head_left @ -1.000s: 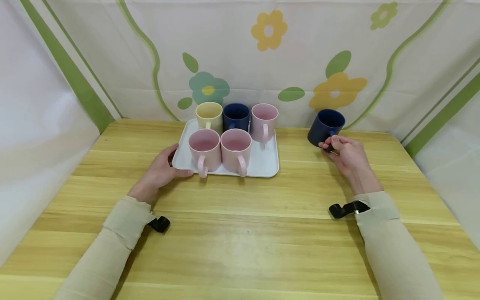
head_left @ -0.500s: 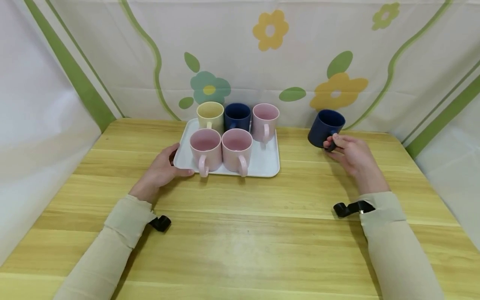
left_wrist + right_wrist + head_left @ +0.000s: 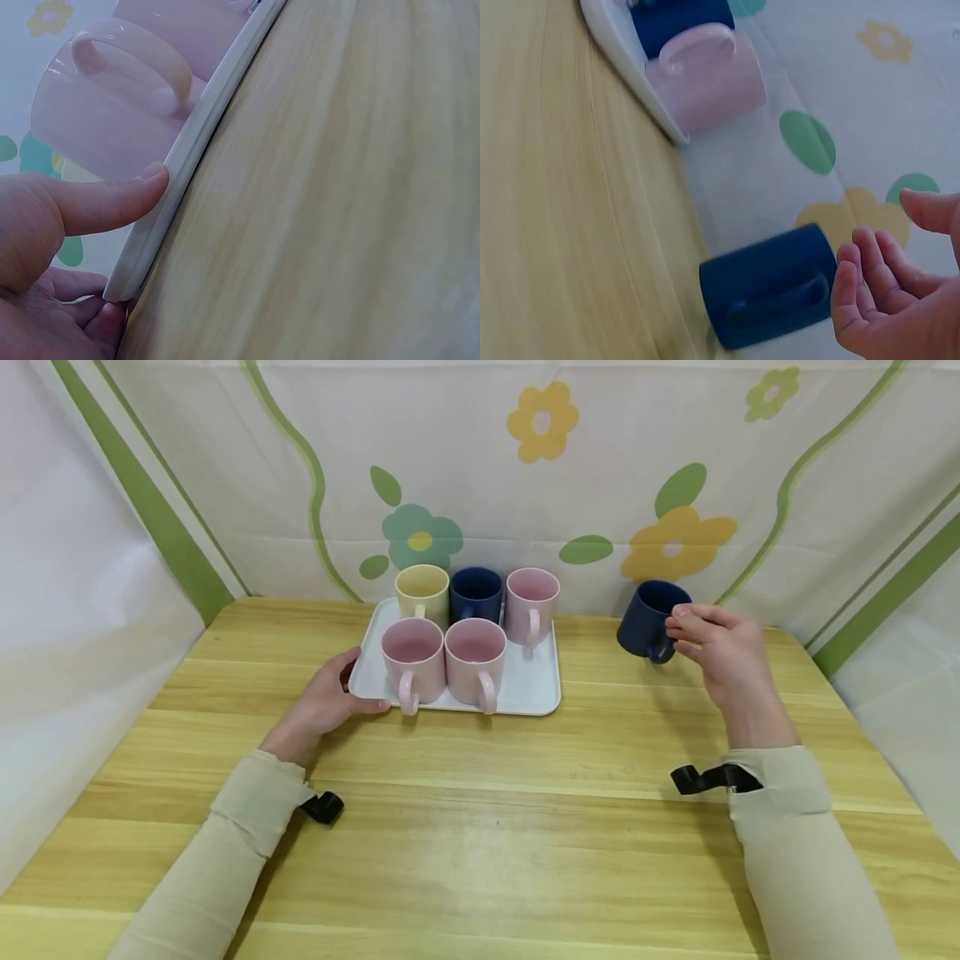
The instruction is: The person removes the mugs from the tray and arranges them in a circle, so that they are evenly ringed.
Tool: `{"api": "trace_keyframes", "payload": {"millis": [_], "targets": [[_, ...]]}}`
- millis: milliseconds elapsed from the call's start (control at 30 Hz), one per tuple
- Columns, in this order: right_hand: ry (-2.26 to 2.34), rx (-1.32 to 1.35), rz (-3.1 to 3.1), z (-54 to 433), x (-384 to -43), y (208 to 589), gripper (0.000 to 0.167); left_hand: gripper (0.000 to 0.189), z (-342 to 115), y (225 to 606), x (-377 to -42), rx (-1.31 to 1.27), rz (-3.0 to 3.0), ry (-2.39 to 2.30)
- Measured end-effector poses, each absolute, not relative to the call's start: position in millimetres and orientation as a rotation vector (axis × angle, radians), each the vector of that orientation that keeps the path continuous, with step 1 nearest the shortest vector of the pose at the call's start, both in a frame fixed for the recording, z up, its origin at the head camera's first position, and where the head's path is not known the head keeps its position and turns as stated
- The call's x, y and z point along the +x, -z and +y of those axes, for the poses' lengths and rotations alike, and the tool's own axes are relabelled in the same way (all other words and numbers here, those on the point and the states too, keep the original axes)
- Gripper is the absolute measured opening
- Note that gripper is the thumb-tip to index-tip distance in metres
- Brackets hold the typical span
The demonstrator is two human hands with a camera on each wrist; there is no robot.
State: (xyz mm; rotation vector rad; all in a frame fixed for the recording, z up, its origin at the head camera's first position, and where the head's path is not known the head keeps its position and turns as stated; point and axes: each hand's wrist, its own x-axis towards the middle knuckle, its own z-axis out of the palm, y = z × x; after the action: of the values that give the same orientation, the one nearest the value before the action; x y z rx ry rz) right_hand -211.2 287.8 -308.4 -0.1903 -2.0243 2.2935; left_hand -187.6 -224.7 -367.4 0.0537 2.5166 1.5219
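My left hand (image 3: 322, 697) holds the front left corner of a white tray (image 3: 531, 693). In the left wrist view its thumb (image 3: 112, 206) presses on the tray's rim (image 3: 161, 202), and its fingers curl at the corner. On the tray stand a yellow mug (image 3: 422, 597), a dark blue mug (image 3: 476, 597) and several pink mugs (image 3: 412, 664). Off to the right, another dark blue mug (image 3: 641, 625) stands upright on the table, handle toward the front. Beside and above that handle is my right hand (image 3: 727, 652), fingers loosely bent, holding nothing; the right wrist view shows a gap between thumb and fingers.
The wooden table (image 3: 480, 827) runs back to a white curtain (image 3: 480, 485) printed with flowers, close behind the tray and the lone mug. A bare strip of tray lies at its right front. White cloth (image 3: 67, 635) hangs at both sides.
My right hand has let go of the dark blue mug's handle and drawn up and to the right. The mug stays where it was. My left hand keeps its place on the tray.
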Motion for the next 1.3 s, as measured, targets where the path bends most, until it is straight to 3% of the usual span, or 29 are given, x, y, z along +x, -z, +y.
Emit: {"api": "trace_keyframes", "payload": {"millis": [500,1133,1300], "targets": [[-2.472,0.334,-2.061,224,-199,306,0.018,0.101,-222,370,-191,0.085,2.538,-1.535],[-2.284,0.452,-2.527,162,-183,322,0.04,0.098,-226,369,-187,0.091,2.556,-1.483],[-2.255,0.501,-2.583,152,-180,326,0.036,0.102,-225,370,-188,0.094,2.551,-1.49]]}}
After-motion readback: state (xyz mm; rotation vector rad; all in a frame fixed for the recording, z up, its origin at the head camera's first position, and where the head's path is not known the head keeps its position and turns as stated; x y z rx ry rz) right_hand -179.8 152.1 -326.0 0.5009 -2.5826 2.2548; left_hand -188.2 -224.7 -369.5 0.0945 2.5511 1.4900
